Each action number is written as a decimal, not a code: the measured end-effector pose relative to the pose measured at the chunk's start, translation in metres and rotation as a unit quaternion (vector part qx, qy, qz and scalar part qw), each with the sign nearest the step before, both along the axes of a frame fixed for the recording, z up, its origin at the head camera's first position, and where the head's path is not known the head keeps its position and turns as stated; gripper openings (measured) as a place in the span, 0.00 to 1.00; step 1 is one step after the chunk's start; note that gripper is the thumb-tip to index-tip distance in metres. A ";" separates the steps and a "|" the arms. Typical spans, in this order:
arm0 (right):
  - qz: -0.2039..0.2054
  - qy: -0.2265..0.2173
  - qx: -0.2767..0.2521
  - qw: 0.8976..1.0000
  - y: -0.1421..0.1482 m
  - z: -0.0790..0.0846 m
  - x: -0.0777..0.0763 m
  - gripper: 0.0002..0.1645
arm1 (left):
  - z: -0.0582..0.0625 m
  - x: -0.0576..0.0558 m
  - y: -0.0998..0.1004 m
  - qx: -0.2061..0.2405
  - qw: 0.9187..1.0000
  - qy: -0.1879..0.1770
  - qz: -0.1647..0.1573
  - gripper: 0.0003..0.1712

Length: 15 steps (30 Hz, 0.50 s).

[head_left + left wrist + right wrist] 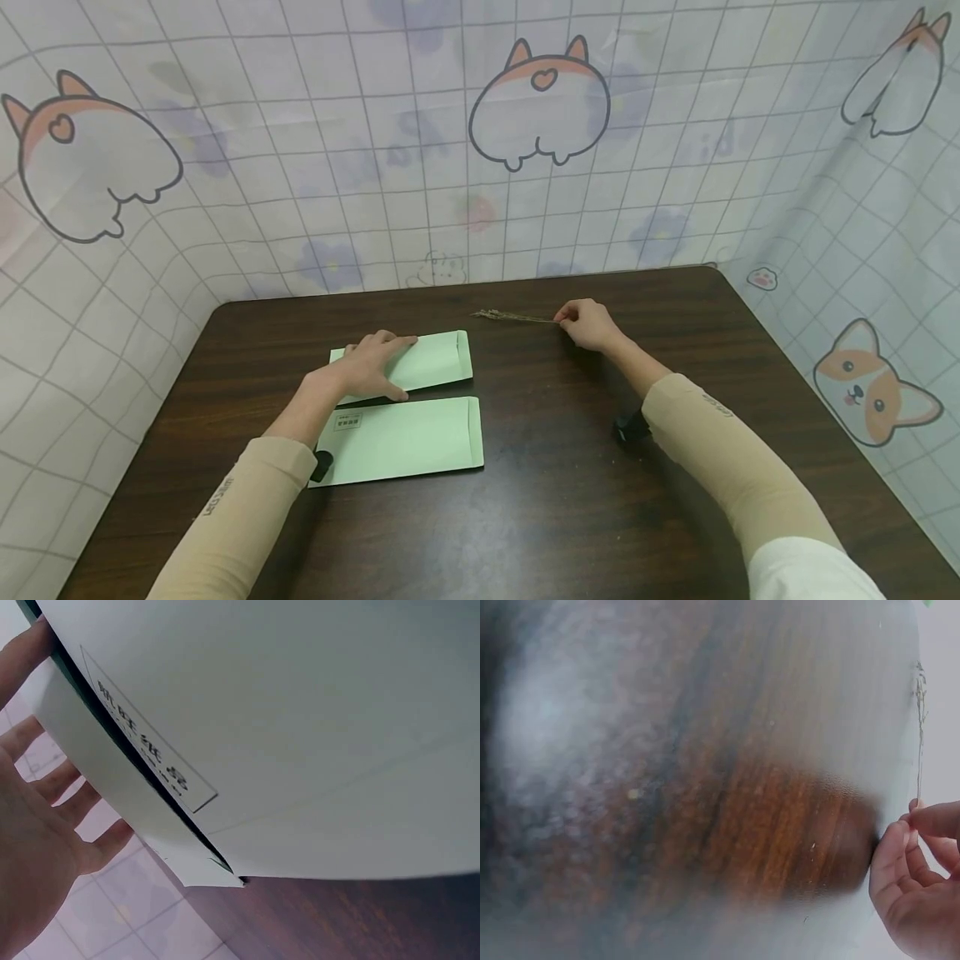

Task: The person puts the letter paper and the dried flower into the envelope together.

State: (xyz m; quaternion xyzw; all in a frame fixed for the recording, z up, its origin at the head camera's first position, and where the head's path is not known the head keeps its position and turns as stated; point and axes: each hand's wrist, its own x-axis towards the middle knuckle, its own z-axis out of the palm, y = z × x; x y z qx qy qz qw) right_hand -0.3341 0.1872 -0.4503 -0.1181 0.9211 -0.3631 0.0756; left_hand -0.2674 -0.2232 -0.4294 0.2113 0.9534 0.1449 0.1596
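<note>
Two pale green envelopes lie on the table, one behind the other. Over the left part of the far envelope [438, 358] rests my left hand [367, 365], fingers spread and mostly straight. The near envelope [408, 442] has a small printed box at its upper left corner; that print also shows large on the envelope [300, 735] in the left wrist view. Toward the back of the table, my right hand [588, 323] pinches the stem end of a thin dried plant sprig [513, 317] between thumb and fingertips. Its feathery tip points left.
The dark wooden table [540, 517] reaches back to a white gridded cloth wall [420, 167] with cartoon corgis, which also closes in both sides. Dark wrist straps sit under both forearms, the right one [628, 427] close above the tabletop.
</note>
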 end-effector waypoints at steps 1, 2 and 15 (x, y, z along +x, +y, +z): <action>0.000 -0.002 -0.004 1.000 0.000 0.000 0.000 0.14 | 0.000 0.000 0.000 0.000 1.000 0.000 0.000 0.58; 0.000 -0.004 -0.007 1.000 0.001 0.001 0.001 0.14 | 0.001 0.000 0.000 -0.001 1.000 0.001 0.000 0.58; -0.006 -0.019 -0.036 0.999 0.004 0.003 0.005 0.15 | 0.001 0.001 0.001 -0.001 1.000 0.001 0.000 0.58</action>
